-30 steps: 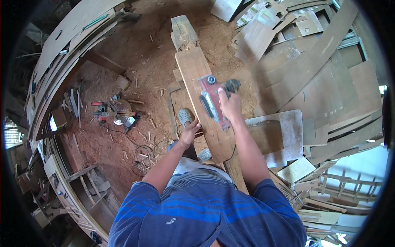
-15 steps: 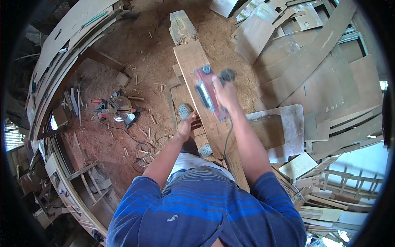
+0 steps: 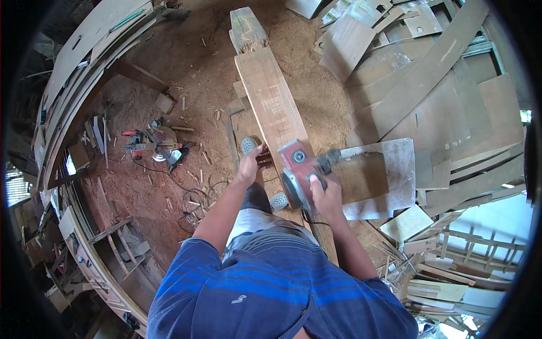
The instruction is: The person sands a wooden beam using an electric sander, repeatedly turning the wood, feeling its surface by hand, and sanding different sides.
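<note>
A long wooden plank [image 3: 274, 96] runs away from my body, with a rough, splintered block [image 3: 247, 31] at its far end. My right hand [image 3: 327, 198] is wrapped round the rear handle of a red power tool [image 3: 302, 166], which rests on the near part of the plank. A dark cord trails from the tool's near end. Beside the plank's left edge is my left hand [image 3: 252, 164], its fingers apart and pointing at the edge; whether they touch it is hard to tell. Nothing shows in that hand.
On the dusty floor at the left lies a red and black power saw [image 3: 158, 144] with its cord. Sheets and offcuts [image 3: 446, 113] are piled at the right, near a pale board [image 3: 401, 175]. Curved boards [image 3: 73, 73] stand at the left. My shoes [image 3: 248, 145] are beside the plank.
My right hand has drawn the red tool back along the plank, toward my body. The far part of the plank's surface is now uncovered. My left hand has shifted slightly with the view.
</note>
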A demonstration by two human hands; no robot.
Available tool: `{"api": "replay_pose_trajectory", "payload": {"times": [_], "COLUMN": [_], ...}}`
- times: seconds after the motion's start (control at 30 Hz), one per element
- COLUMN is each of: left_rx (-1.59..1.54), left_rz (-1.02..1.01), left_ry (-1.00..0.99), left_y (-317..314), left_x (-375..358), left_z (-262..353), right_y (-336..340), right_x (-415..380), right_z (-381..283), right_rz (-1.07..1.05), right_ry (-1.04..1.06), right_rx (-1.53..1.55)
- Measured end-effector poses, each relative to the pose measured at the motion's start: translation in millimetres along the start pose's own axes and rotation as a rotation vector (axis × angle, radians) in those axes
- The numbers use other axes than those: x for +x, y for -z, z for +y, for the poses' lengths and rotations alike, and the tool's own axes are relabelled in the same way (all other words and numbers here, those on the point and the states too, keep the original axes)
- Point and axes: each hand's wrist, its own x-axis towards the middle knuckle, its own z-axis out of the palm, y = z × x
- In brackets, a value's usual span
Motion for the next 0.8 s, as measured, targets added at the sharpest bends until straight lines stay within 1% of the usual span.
{"api": "replay_pose_trajectory", "payload": {"times": [0.17,0.23,0.3,0.43,0.5,0.57,0.67,0.73,0.8], "left_rx": [0.001,0.006,0.009,-0.014,-0.003,0.004,-0.009,-0.033,-0.041], "left_rz": [-0.032,-0.041,-0.048,-0.060,-0.075,-0.095,-0.109,-0.087,-0.090], "left_ry": [-0.003,-0.003,-0.012,0.001,0.000,-0.001,-0.002,0.009,0.023], "left_y": [0,1,6,10,13,13,12,16,24], "left_x": [0,0,6,11,12,11,8,6,9], "left_z": [2,2,-2,-3,-3,-1,1,0,-5], "right_y": [-25,-42,-59,-88,-96,-96,-84,-76,-66], "right_x": [75,116,156,242,280,294,274,245,199], "right_z": [-62,-78,-99,-147,-164,-169,-162,-135,-96], "right_rz": [0.091,0.108,0.131,0.239,0.144,0.095,-0.014,-0.069,-0.028], "right_ry": [0.123,0.177,0.164,0.243,0.169,0.153,0.123,0.120,0.140], "right_rx": [-0.109,-0.076,-0.053,-0.102,-0.058,0.012,0.099,0.133,0.034]}}
